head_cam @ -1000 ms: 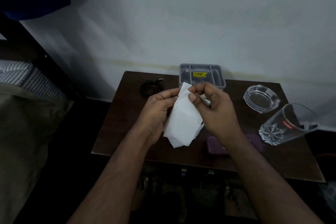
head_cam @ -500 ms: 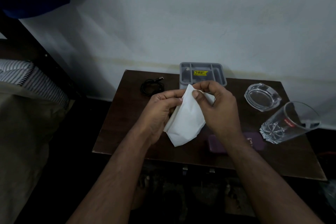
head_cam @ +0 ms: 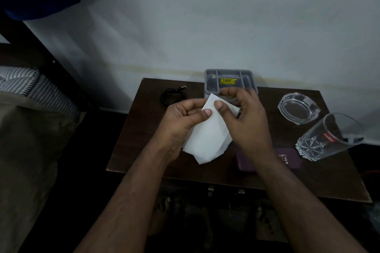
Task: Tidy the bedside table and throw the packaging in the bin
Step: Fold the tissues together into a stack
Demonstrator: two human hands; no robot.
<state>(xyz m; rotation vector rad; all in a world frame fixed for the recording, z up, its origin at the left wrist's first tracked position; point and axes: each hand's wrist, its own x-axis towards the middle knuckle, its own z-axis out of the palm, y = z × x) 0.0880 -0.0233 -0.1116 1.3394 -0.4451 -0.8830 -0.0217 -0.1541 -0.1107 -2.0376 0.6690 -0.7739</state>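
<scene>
Both my hands hold a white paper tissue (head_cam: 207, 139) above the dark wooden bedside table (head_cam: 131, 139). My left hand (head_cam: 181, 123) grips its left edge with thumb on top. My right hand (head_cam: 244, 121) pinches its upper right part, thumb pressed on the sheet. The tissue hangs down folded, its lower corner pointing at the table's front. Behind my hands stands a grey compartment tray (head_cam: 228, 80) with a yellow price sticker. A purple case (head_cam: 287, 159) lies under my right wrist, partly hidden.
A coiled black cable (head_cam: 172, 96) lies at the table's back left. A glass ashtray (head_cam: 298, 108) and a clear drinking glass (head_cam: 327, 139) stand on the right side. A bed with a striped pillow (head_cam: 30, 86) is at the left. The white wall is close behind.
My hands have shifted along the tissue; the right thumb now presses near the left thumb and the sheet is folded flatter. The view has dropped a little.
</scene>
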